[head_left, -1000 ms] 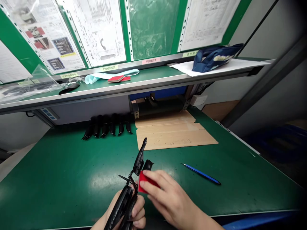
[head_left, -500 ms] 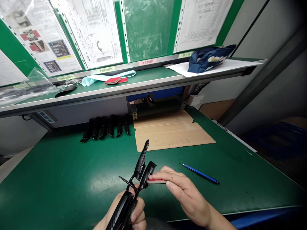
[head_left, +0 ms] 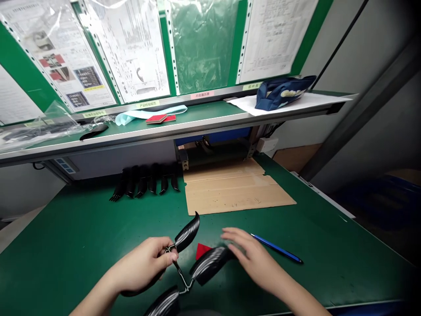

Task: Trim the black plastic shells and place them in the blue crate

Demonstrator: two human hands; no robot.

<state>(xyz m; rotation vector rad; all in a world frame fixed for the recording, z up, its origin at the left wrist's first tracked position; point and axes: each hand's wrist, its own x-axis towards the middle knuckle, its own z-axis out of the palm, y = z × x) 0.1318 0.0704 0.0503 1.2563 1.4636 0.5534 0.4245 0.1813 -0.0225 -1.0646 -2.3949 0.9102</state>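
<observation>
Nearest, in front of the flat brown cardboard sheet (head_left: 240,192), a branched glossy black plastic piece with curved blades (head_left: 210,266) is held over the smooth dark green counter (head_left: 88,245); the bare left hand (head_left: 144,263) has its grip pinching the thin stem. The bare right hand (head_left: 255,259), also before the cardboard, blurs beside one blade's tip; I cannot tell whether its grip touches it. A flat red pad (head_left: 201,250), partly hidden, shows past that blade, and a slim blue pen (head_left: 278,249) lies before the cardboard's right half. Left of the cardboard, curved black plastic pieces (head_left: 141,182) line up. Beyond and above it, a grey-edged green shelf (head_left: 210,115) carries a pale teal strip (head_left: 134,116) and a navy cloth item (head_left: 276,97).
</observation>
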